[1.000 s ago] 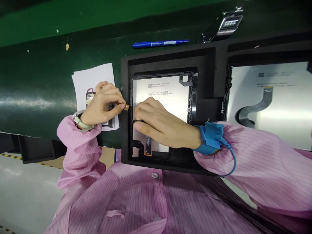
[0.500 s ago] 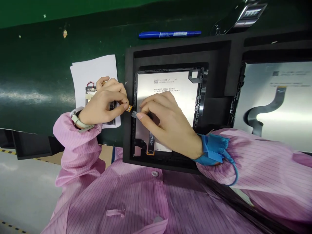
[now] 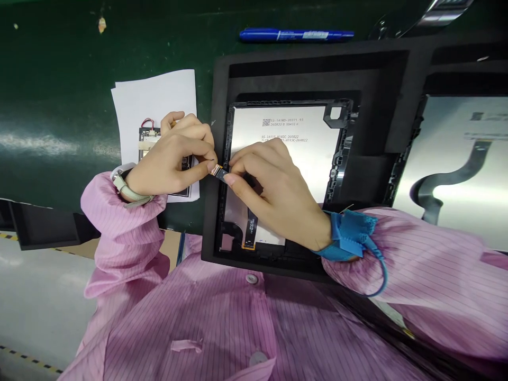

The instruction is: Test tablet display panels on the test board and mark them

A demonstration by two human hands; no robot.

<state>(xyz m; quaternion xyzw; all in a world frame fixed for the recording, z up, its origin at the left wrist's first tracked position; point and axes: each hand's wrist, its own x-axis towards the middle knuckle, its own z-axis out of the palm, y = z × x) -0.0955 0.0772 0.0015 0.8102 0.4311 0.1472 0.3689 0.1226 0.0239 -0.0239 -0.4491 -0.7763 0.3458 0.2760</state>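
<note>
My left hand (image 3: 170, 156) pinches the copper-coloured end of a small flex cable (image 3: 217, 170) at the left edge of a tablet back panel (image 3: 289, 143). My right hand (image 3: 273, 193) rests on the silvery panel and pinches the same flex cable from the other side, fingertips almost touching the left ones. The panel lies in a black foam tray (image 3: 301, 74). A black flex strip (image 3: 250, 227) runs down the panel's lower left. Under my left hand a small circuit board (image 3: 148, 138) with red wires lies on a white paper sheet (image 3: 154, 98).
A blue marker pen (image 3: 296, 35) lies on the dark green table beyond the tray. A second silvery panel (image 3: 464, 169) with a curved black flex sits in the tray's right bay. A blue wrist strap (image 3: 349, 233) with a cord is on my right wrist.
My right hand lifted off the panel's lower left and came up to pinch the flex cable that my left hand holds. The view shifted, so everything sits further right and higher.
</note>
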